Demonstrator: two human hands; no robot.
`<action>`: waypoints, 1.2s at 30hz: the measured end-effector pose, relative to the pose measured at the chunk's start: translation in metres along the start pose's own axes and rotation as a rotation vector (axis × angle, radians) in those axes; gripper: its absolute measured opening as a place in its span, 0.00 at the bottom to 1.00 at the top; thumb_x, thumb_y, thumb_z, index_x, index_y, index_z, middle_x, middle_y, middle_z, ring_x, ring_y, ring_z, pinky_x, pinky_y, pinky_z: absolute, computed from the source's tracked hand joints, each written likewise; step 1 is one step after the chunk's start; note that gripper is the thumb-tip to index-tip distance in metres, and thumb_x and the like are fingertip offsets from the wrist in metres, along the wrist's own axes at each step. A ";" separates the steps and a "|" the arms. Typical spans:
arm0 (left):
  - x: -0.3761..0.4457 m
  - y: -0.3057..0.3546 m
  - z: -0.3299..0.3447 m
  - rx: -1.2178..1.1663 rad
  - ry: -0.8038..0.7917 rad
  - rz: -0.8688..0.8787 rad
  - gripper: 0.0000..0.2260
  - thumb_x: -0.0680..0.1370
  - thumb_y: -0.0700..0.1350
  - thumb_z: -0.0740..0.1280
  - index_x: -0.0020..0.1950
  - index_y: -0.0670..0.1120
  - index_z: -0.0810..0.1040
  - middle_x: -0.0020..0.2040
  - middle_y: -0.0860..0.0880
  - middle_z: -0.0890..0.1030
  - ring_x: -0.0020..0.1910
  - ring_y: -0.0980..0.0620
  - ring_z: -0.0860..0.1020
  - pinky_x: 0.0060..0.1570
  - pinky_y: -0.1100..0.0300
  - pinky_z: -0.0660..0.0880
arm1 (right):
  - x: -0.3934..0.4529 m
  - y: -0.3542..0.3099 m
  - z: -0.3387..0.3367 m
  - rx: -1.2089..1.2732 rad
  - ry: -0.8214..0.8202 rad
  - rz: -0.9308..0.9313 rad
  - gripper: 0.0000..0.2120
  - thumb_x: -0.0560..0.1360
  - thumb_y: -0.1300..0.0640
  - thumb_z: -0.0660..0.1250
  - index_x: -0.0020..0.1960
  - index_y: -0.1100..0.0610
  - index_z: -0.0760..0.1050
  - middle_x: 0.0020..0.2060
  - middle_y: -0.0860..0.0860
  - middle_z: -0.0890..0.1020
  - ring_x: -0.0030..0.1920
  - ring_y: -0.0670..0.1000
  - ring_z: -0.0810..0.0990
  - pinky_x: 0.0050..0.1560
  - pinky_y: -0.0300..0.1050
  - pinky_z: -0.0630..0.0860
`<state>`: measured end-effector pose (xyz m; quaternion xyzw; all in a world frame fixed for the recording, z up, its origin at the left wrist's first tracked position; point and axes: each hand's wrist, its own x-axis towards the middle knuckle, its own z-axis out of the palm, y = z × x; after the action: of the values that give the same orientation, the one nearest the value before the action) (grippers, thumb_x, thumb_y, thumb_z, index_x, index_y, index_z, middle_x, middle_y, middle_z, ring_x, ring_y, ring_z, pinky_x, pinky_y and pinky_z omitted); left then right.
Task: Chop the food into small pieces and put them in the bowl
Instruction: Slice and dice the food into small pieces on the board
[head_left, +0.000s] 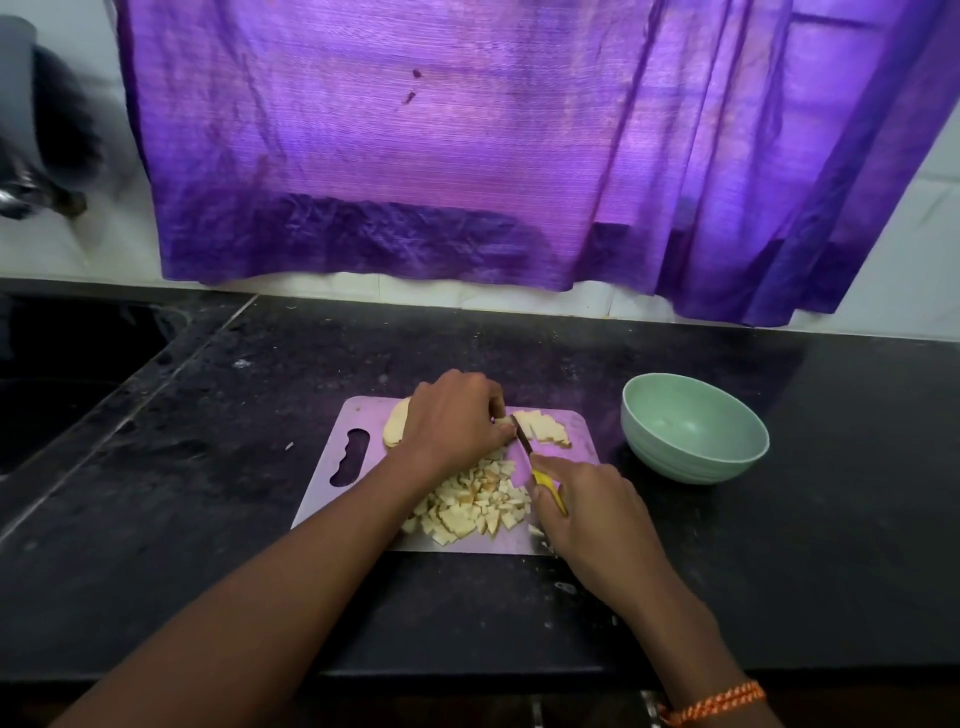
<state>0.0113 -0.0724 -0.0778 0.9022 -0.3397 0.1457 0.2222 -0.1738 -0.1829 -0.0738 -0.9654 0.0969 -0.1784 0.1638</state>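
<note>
Pale bread slice (397, 426) lies flat at the cutting board's (332, 499) far edge, small cubes (470, 504) heaped nearer; empty green bowl (693, 434) sits upright just right of the board.

Bare black counter (779, 545) right of and in front of cutting board (332, 499): open passage. Green bowl (693, 452) stands near board's right edge, narrow strip of counter between. Board surface crowded: chopped pieces (467, 506), uncut slice (545, 428), both hands. Sink (67, 374) recessed at left. Purple curtain (467, 156) hangs over back wall, hem above counter.
</note>
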 end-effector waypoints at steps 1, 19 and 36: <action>0.000 0.000 0.001 -0.001 0.001 -0.002 0.11 0.76 0.61 0.75 0.47 0.54 0.86 0.41 0.57 0.84 0.44 0.55 0.80 0.46 0.52 0.77 | -0.005 0.001 -0.002 0.005 0.000 0.003 0.17 0.82 0.46 0.60 0.69 0.44 0.76 0.46 0.51 0.83 0.48 0.55 0.80 0.44 0.50 0.75; 0.006 -0.015 -0.012 -0.008 -0.006 -0.054 0.03 0.78 0.51 0.74 0.47 0.55 0.88 0.40 0.58 0.85 0.42 0.57 0.82 0.39 0.56 0.77 | 0.010 0.003 0.006 0.087 0.095 -0.007 0.19 0.82 0.50 0.62 0.73 0.45 0.75 0.26 0.43 0.64 0.32 0.49 0.71 0.36 0.46 0.69; 0.004 -0.011 -0.005 0.070 -0.004 0.055 0.09 0.77 0.61 0.74 0.45 0.57 0.87 0.40 0.59 0.84 0.46 0.57 0.80 0.44 0.54 0.69 | 0.016 0.001 0.008 -0.016 0.012 -0.015 0.13 0.83 0.48 0.60 0.64 0.43 0.77 0.47 0.48 0.85 0.46 0.51 0.81 0.43 0.50 0.78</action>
<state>0.0206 -0.0644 -0.0750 0.9000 -0.3596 0.1621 0.1856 -0.1560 -0.1851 -0.0762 -0.9663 0.0921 -0.1848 0.1540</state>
